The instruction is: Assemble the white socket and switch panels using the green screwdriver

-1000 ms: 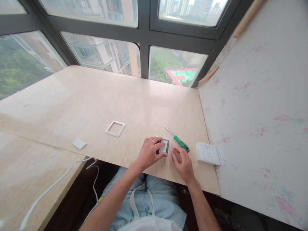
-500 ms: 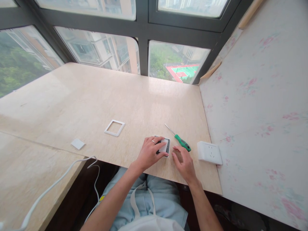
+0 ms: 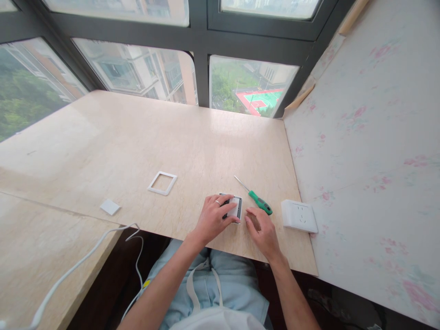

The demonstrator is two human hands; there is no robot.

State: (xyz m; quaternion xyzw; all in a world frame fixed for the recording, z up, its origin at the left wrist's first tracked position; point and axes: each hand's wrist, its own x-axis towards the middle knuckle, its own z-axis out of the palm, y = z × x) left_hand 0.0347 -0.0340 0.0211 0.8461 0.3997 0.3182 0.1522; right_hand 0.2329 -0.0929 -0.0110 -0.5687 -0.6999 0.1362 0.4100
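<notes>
A square switch module (image 3: 234,207), white on a grey base, lies near the front edge of the beige table (image 3: 144,146). My left hand (image 3: 213,217), a ring on one finger, grips the module with fingers curled over it. My right hand (image 3: 261,231) rests just right of the module, fingers loosely spread and holding nothing. A green-handled screwdriver (image 3: 259,202) lies just beyond my right hand. A white wall socket (image 3: 298,215) sits at the table's right edge.
A white square frame (image 3: 162,183) and a small white cover plate (image 3: 110,206) lie to the left. A white cable (image 3: 85,261) hangs off the front left edge. A floral-papered wall (image 3: 364,151) bounds the right side; windows stand behind.
Both hands have stayed at the switch module; only the camera has shifted slightly.
</notes>
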